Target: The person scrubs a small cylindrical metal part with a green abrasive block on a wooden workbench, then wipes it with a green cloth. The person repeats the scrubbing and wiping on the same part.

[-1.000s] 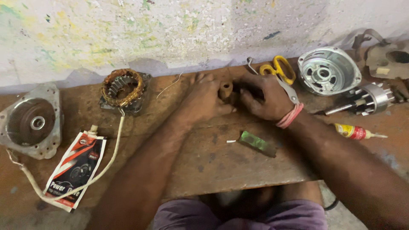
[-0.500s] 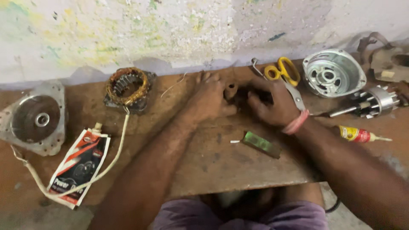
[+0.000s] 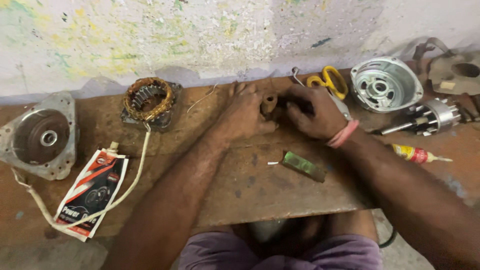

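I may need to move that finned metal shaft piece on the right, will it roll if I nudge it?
Probably yes: the finned rotor is round and lies on its side on the bench, so a sideways nudge could roll it. It looks like solid metal, likely heavy and stiff. Its thin shaft might make it swing around.

Small brown part [image 3: 269, 103] half-hidden between hands

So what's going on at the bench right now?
A person seated at a rusty workbench holds a small brown cylindrical part between the left hand and right hand, near the wall. Around them lie a copper-wound stator, yellow-handled scissors, a silver motor housing, a rotor and a green piece.
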